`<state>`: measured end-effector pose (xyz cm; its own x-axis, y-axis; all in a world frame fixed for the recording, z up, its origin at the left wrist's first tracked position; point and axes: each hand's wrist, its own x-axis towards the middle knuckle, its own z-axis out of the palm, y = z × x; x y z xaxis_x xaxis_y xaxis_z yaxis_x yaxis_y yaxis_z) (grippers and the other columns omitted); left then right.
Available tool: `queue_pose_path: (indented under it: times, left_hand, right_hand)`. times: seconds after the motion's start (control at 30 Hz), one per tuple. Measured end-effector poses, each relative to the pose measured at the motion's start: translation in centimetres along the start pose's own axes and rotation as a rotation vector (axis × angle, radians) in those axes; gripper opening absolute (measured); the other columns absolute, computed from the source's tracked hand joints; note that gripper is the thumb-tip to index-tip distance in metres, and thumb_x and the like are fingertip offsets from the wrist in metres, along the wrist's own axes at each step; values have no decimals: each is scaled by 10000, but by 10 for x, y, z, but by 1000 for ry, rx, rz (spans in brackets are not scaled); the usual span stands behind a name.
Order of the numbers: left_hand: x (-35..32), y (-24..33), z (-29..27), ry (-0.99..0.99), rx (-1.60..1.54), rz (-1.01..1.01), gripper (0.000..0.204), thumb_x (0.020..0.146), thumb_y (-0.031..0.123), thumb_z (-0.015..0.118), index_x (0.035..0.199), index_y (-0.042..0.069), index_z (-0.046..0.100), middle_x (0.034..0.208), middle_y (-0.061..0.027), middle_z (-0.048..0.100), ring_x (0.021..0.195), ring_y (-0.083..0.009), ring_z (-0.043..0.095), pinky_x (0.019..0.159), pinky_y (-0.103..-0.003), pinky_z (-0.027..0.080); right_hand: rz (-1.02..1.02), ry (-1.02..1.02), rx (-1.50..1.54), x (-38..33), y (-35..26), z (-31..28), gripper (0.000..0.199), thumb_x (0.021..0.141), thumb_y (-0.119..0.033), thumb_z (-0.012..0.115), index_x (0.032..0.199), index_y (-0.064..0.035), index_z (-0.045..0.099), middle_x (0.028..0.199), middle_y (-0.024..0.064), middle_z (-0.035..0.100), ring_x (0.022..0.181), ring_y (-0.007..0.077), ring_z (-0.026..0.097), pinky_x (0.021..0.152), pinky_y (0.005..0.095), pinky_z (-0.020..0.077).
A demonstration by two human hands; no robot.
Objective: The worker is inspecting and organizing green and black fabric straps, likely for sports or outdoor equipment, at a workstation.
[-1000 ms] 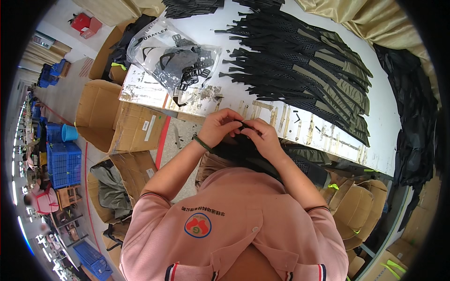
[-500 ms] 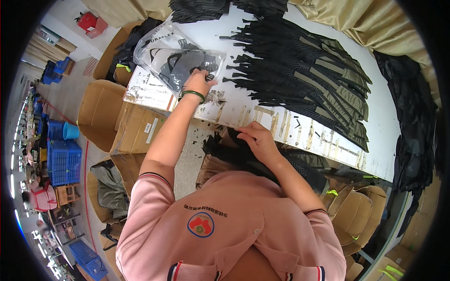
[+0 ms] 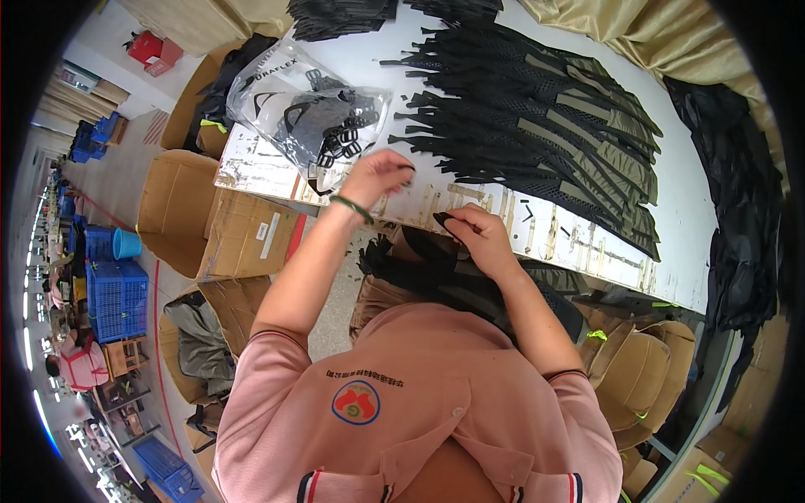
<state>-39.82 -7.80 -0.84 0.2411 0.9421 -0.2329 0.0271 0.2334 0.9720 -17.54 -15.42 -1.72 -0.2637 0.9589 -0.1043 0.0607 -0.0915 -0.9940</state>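
Note:
My left hand (image 3: 379, 178), with a green bangle at its wrist, is closed in a pinch above the table's near edge. A small black plastic buckle (image 3: 408, 169) shows only partly at its fingertips. To its right, my right hand (image 3: 482, 237) pinches the end of a black strap (image 3: 442, 220) at the table edge. The black fabric piece (image 3: 398, 267) hangs below the edge, over my lap. Beyond my left hand lies a clear plastic bag (image 3: 289, 105), with several black buckles (image 3: 340, 144) in and at its mouth.
Black and olive mesh straps (image 3: 537, 126) lie fanned across the white table (image 3: 683, 243). More black pieces (image 3: 340, 18) are stacked at the far side. Cardboard boxes (image 3: 251, 230) stand left of the table, with another box (image 3: 641, 381) at my right. Gold cloth (image 3: 612, 29) hangs behind.
My left hand has come back from the bag toward my right hand, with a small black buckle in its fingers. The right hand has shifted slightly right, and the strap end now shows.

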Motion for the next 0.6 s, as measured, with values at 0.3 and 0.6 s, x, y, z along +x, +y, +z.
queue_pose_path:
  times: [0.3, 0.6]
  left_hand:
    - [-45, -33, 44, -370, -1005, -397, 178, 903, 240, 552, 930, 68, 591, 822, -38, 607, 695, -146, 531, 581, -256, 420]
    - [-47, -34, 58, -500, -1073, -411, 184, 924, 257, 514, 919, 102, 612, 841, -23, 602, 672, -131, 493, 610, -259, 393]
  right_hand:
    - [2, -119, 110, -2, -13, -10, 128, 876, -88, 600, 934, 20, 634, 807, -11, 532, 676, 60, 503, 606, 201, 399]
    - [48, -205, 195, -6, -17, -9, 116, 865, -75, 602, 924, 20, 635, 800, -4, 547, 679, 63, 501, 608, 211, 402]
